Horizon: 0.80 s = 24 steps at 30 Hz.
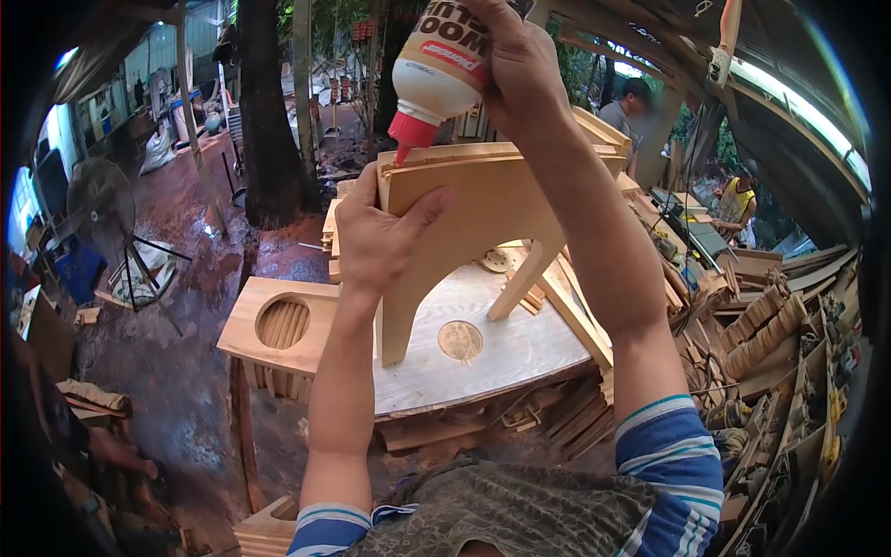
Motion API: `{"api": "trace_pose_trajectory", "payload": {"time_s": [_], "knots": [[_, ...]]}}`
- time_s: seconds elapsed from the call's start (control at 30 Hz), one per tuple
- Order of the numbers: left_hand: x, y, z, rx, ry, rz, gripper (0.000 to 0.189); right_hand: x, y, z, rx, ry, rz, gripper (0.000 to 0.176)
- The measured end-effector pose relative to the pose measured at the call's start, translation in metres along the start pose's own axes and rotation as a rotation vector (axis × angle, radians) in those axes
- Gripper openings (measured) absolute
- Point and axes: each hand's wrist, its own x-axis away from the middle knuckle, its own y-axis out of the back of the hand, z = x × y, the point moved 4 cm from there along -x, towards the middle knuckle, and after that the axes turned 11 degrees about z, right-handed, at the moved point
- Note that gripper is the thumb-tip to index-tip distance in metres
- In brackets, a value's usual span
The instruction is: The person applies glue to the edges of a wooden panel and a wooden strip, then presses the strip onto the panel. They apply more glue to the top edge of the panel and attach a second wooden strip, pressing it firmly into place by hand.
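View from a head-worn camera, looking down at two bare arms in blue-and-white striped sleeves inside an open-sided woodworking shed. The left hand was clasped around the upper left corner of an arched wooden piece, thumb across its front face and fingers behind, holding it upright. The piece's two legs rested on a round plywood worktop with a darker disc set into its middle. The right hand was wrapped around a white glue bottle held upside down, its label showing the word "wood" inverted. The bottle's red nozzle pointed down and met the top edge of the arched piece, just above the left hand's fingers.

To the left of the worktop, touching it, sat a wooden box with a round opening in its top. Further left, a standing fan stood on the wet reddish floor, with a tree trunk behind it. On the right, stacks of cut timber crowded the benches. Two other people worked in the background: one in a grey shirt, one in a yellow top
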Motion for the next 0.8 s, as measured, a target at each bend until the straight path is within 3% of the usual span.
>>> {"api": "trace_pose_trajectory", "payload": {"time_s": [0.8], "knots": [[0.007, -0.001, -0.011, -0.093, 0.023, -0.003, 0.041, 0.028, -0.013, 0.012, -0.032, 0.143, 0.028, 0.027]]}}
